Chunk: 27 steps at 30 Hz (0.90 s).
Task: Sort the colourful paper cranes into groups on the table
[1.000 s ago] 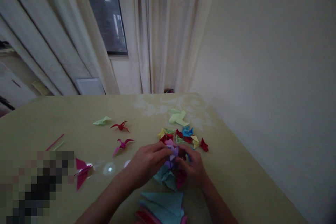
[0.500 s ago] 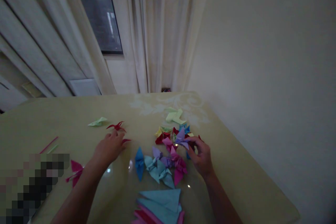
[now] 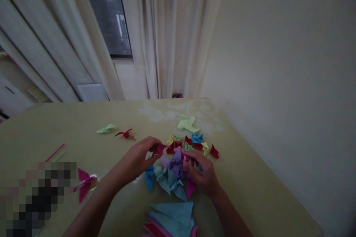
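Note:
My left hand [image 3: 139,160] pinches a dark pink paper crane [image 3: 159,149] and holds it at the left edge of a cluster of cranes on the yellow-green table [image 3: 83,144]. My right hand [image 3: 202,176] rests on the right side of that cluster with its fingers curled on a purple crane [image 3: 175,163]. A blue crane [image 3: 149,177], teal cranes [image 3: 170,184] and a pink crane [image 3: 190,188] lie packed together below the purple one, between my two hands.
A red crane [image 3: 125,133] and a pale green crane [image 3: 105,129] lie at the left. A pale green folded piece [image 3: 187,123] and several small coloured folds [image 3: 194,143] sit behind the cluster. Paper sheets [image 3: 172,216] lie near me, a magenta crane [image 3: 83,185] and thin sticks [image 3: 55,152] at left.
My left hand reached left to the pink crane on the table, picked it up and brought it back to the cluster. My right hand lowered the purple crane onto the cluster.

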Available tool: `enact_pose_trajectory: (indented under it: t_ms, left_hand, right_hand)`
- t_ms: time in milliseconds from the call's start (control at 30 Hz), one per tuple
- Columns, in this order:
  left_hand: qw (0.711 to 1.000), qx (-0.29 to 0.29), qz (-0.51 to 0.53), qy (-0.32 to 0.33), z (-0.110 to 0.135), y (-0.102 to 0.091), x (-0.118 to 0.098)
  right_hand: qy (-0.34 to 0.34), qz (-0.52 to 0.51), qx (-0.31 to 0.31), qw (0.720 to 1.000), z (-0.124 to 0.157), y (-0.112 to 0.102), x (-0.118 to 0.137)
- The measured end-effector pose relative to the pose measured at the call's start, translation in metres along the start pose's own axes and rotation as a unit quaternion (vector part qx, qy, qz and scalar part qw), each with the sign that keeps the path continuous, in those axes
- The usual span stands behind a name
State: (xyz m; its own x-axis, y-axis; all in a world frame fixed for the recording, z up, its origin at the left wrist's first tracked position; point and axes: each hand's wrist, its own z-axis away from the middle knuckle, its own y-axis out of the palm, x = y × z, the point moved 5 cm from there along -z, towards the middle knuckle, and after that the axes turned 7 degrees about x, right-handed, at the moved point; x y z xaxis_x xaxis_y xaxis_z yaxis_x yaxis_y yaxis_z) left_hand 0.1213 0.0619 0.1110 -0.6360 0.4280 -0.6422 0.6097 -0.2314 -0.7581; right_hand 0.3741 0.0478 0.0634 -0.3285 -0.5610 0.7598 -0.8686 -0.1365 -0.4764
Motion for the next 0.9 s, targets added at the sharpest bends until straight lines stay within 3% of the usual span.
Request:
enact_pose_trajectory:
  t_ms: [200, 333, 400, 467, 567, 633, 700, 767, 833, 900]
  left_hand:
    - [0.994, 0.043, 0.005, 0.104, 0.001, 0.039, -0.047]
    - [0.992, 0.022, 0.020, 0.125, 0.001, 0.040, -0.054]
    - [0.995, -0.007, 0.001, 0.098, 0.002, 0.032, -0.046]
    - [0.997, -0.044, -0.044, 0.036, 0.010, 0.019, -0.026]
    - [0.977, -0.092, -0.169, -0.089, 0.043, 0.001, 0.025]
    - [0.927, -0.115, -0.277, -0.226, 0.081, -0.008, 0.070]
    - [0.850, -0.147, -0.335, -0.380, 0.130, -0.013, 0.115]
    - [0.818, -0.160, -0.315, -0.454, 0.171, -0.010, 0.149]
    - [0.853, -0.173, -0.269, -0.413, 0.191, -0.002, 0.166]
    - [0.890, -0.201, -0.207, -0.353, 0.195, 0.004, 0.168]
  right_hand:
    - [-0.020, -0.047, 0.023, 0.998, 0.001, 0.012, 0.008]
    - [-0.062, -0.063, -0.013, 0.996, -0.003, 0.009, 0.012]
    - [-0.082, -0.054, -0.033, 0.995, -0.004, 0.003, 0.012]
    - [-0.097, -0.034, -0.056, 0.993, -0.004, -0.008, 0.011]
    - [-0.076, 0.007, -0.084, 0.994, -0.005, -0.029, 0.004]
    - [-0.049, 0.036, -0.094, 0.994, -0.005, -0.042, -0.004]
    - [-0.020, 0.062, -0.092, 0.994, -0.005, -0.051, -0.014]
    - [0.011, 0.082, -0.070, 0.994, -0.005, -0.055, -0.025]
    - [0.043, 0.096, -0.026, 0.994, -0.005, -0.053, -0.036]
    - [0.078, 0.104, 0.039, 0.991, -0.003, -0.049, -0.045]
